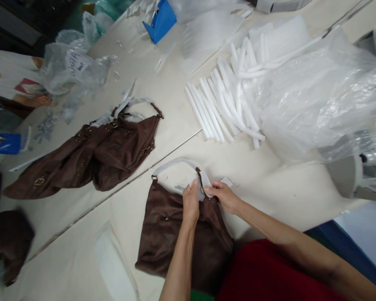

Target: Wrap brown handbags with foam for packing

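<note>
A dark brown handbag (166, 228) lies on the table in front of me, its shoulder strap (175, 164) wrapped in whitish sheet and arched away from me. At the strap's right end, by a gold-coloured metal fitting, is a piece of thin white wrapping sheet (206, 179). My left hand (191, 202) pinches this sheet from the left, over the bag's opening. From the right, my right hand (224, 195) pinches the sheet close to the fitting, thumb and fingers together. The fingers partly hide the sheet's lower part.
Several more brown bags (113, 154) lie to the left. White foam tubes (219, 104) are piled at the back, beside clear plastic (326, 92). A grey machine part (347, 175) stands at right. A blue holder (161, 21) is at the far edge. Another person's hand (34, 100) shows at far left.
</note>
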Tool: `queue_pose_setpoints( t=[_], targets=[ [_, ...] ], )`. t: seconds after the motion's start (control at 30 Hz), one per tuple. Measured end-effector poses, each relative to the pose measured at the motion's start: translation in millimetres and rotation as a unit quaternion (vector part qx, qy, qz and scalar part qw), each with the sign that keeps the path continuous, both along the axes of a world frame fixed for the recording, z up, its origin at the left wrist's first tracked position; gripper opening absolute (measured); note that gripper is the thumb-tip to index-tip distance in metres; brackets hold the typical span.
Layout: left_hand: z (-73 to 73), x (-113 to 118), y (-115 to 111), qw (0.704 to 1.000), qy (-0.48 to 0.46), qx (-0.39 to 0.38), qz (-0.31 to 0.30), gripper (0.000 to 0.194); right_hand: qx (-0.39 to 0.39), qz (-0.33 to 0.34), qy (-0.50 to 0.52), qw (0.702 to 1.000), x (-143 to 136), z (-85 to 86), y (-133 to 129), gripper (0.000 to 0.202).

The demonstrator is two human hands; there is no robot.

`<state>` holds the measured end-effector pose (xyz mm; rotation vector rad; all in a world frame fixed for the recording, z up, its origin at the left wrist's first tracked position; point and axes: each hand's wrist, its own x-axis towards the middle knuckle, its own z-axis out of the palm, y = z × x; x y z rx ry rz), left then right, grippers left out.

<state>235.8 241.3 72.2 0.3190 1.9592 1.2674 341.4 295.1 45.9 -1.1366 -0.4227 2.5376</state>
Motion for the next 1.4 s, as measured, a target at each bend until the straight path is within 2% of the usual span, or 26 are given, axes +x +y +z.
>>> queue_pose_setpoints(
  t=[0.07,0.1,0.2,0.27,0.3,0.37,0.43,0.53,0.63,0.73,0.83,1.0,1.2,1.4],
  targets=[
    [2.2,6.6,1.0,0.999,0.034,-0.010,-0.013,0.040,0.010,-0.016,-0.023,1.000,-1.4,1.0,-0.1,0.045],
    [3.4,10.6,0.9,1.000,0.026,-0.004,-0.001,0.041,0.013,-0.025,-0.035,0.999,-1.8,1.4,-0.6,0.045],
    [6.4,15.5,0.6,0.989,-0.120,0.050,0.070,0.052,0.012,-0.039,-0.044,0.998,-1.4,1.9,-3.0,0.046],
    [6.3,9.1,1.6,0.967,-0.215,0.065,0.118,0.047,0.012,-0.041,-0.028,0.999,-0.5,2.0,-4.7,0.045],
    [5.5,3.9,2.3,0.961,-0.233,0.062,0.131,0.040,0.016,-0.039,-0.021,0.999,-0.3,2.2,-5.4,0.045],
    [2.5,-6.3,2.8,0.964,-0.228,0.054,0.123,0.028,0.027,-0.032,-0.015,0.999,-0.1,3.4,-5.9,0.044],
    [-0.9,-12.1,1.6,0.972,-0.215,0.060,0.079,0.028,0.040,-0.024,-0.017,0.999,-0.4,5.4,-5.4,0.043],
    [-4.3,-9.3,-2.7,0.971,-0.230,0.060,-0.002,0.037,0.059,-0.014,-0.019,0.998,-0.7,8.6,-4.3,0.042],
    [-5.5,1.8,-6.8,0.966,-0.248,0.054,-0.039,0.051,0.091,-0.006,-0.037,0.995,-1.6,8.3,-6.1,0.037],
    [-4.5,12.6,-9.1,0.978,-0.198,0.060,-0.023,0.058,0.143,-0.002,-0.079,0.987,-4.0,3.6,-11.3,0.033],
    [-0.6,18.9,-10.0,0.988,-0.140,0.058,-0.020,0.056,0.196,0.016,-0.122,0.973,-6.3,-0.9,-16.0,0.030],
    [5.1,24.4,-6.9,0.992,-0.112,0.045,-0.023,0.055,0.279,0.047,-0.168,0.944,-5.7,-1.3,-19.3,0.024],
    [-0.5,33.2,-0.6,0.992,-0.107,0.018,0.056,0.052,0.361,0.066,-0.187,0.911,-0.7,-1.7,-27.6,0.017],
    [-4.2,41.7,4.3,0.984,-0.124,0.025,0.122,0.049,0.411,0.080,-0.198,0.886,5.2,2.9,-29.5,0.010]
  ],
)
